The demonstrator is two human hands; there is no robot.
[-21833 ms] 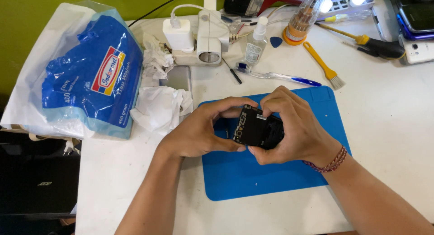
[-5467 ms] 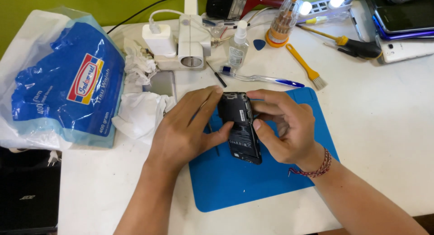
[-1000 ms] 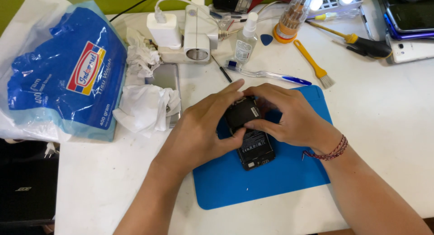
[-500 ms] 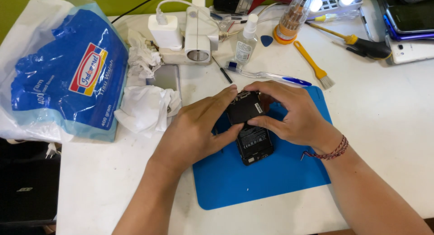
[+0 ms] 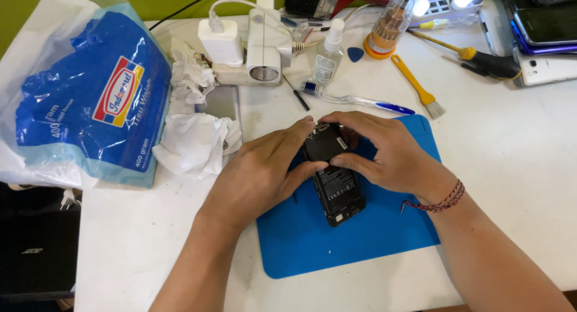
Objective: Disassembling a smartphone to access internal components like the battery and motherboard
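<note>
Two hands grasp an opened black smartphone [image 5: 334,178] lying over our blue work mat [image 5: 360,234]. Our left hand [image 5: 261,174] pinches its upper left edge; our right hand [image 5: 384,153] clamps fingers over its top. Crumpled tissues [image 5: 195,141] lie nearby.

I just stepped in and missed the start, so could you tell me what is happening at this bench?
A person is working on an opened black phone that lies on a blue work mat on the white table. The left hand and the right hand both grip its upper end, fingers pressed on the top edge, with its dark inside facing up. Crumpled tissue, a toothbrush and a yellow brush lie beyond the mat, untouched.
</note>
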